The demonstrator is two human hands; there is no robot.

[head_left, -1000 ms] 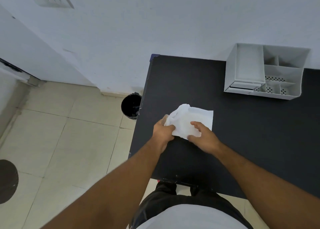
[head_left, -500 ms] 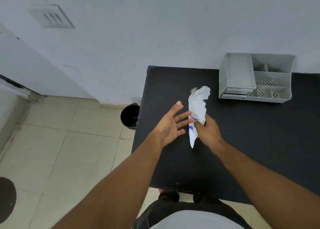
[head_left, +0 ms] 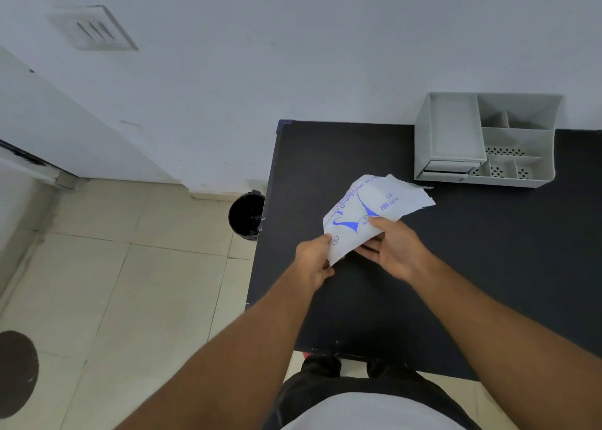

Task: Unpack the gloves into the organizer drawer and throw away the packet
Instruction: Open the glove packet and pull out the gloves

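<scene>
Both my hands hold a white glove packet point(head_left: 374, 213) with blue print above the black table point(head_left: 472, 266). My left hand point(head_left: 314, 260) pinches its lower left corner. My right hand point(head_left: 394, 248) grips its lower middle, thumb on top. The packet's far edge looks torn and ragged. No loose gloves show outside it. The grey organizer point(head_left: 485, 141) stands at the table's back right, its small drawer point(head_left: 451, 167) at the lower left front, slightly out.
A black bin point(head_left: 246, 214) stands on the tiled floor beside the table's left edge, near the wall. A dark round patch point(head_left: 16, 372) lies on the floor at the lower left. The white wall runs behind the table.
The packet was lifted off the table by my right hand, then turned printed side up. My left hand let go, opened, and now pinches the corner again.
</scene>
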